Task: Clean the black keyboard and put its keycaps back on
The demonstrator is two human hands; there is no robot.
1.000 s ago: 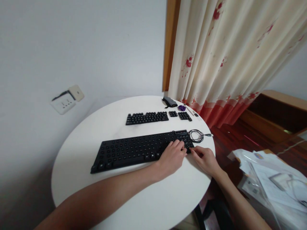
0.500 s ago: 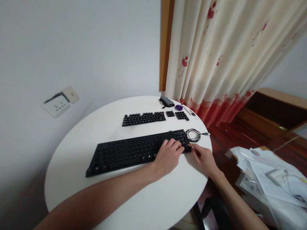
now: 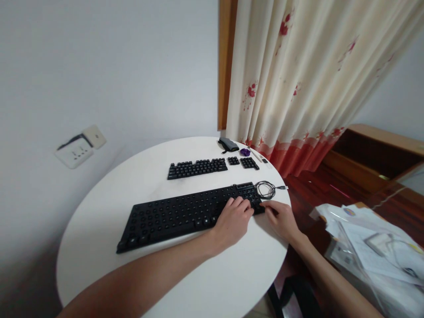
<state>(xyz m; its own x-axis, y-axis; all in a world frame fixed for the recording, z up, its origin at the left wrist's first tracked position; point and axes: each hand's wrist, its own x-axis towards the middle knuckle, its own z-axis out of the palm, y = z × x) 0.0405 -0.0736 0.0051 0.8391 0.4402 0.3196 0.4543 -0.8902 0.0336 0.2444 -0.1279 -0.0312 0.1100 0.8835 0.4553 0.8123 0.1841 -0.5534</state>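
Note:
A black keyboard (image 3: 175,214) with most of its keycaps off lies slanted on the round white table (image 3: 185,282). My left hand (image 3: 233,216) rests on its right part, fingers together and bent down over the keys, covering some of them. At the right end corner is my right hand (image 3: 280,218), its thumb and forefinger closed at the number pad's edge; whatever is between the tips is too small to make out. Behind the keyboard, loose black keycaps (image 3: 197,168) stand grouped in rows, with a small block (image 3: 233,160) and a number-pad block (image 3: 249,163) beside them.
A coiled USB cable (image 3: 265,190) lies right of the keyboard. Towards the back are a grey-black pouch (image 3: 228,144), a purple crumpled item (image 3: 245,152) and a thin white stick-like tool (image 3: 254,154). Plastic bags and papers (image 3: 367,247) are beyond the table's right edge.
The view has shifted slightly. Both hands stay at the keyboard's right end in nearly the same pose, and the keycaps look unmoved.

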